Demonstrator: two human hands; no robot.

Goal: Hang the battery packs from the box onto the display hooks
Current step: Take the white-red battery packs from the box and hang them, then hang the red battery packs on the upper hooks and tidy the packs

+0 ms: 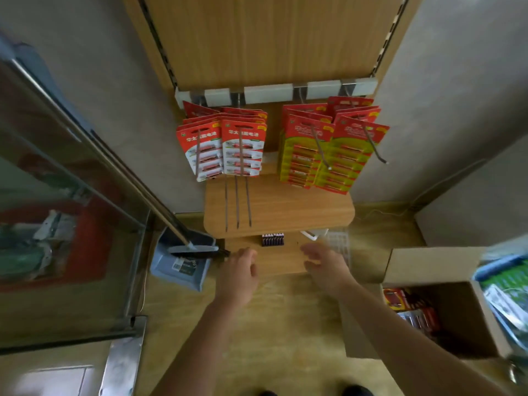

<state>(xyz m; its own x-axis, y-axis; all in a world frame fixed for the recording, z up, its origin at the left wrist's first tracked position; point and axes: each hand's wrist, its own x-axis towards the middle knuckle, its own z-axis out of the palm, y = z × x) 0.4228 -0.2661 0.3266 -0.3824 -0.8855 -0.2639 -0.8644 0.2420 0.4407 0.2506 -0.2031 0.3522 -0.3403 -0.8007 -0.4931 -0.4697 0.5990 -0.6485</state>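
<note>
Four hooks already carry red-and-white carded battery packs (pixel 223 147) and red-and-yellow ones (pixel 334 150); your left hand (pixel 238 274) and right hand (pixel 327 268) hover loose-fingered and empty; more packs (pixel 411 310) remain in the brown cardboard box (pixel 414 265) on your right.

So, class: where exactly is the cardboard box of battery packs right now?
In the head view, the cardboard box sits open on the floor at lower right, beside the person's right hand and right of the wooden shelf.
</note>
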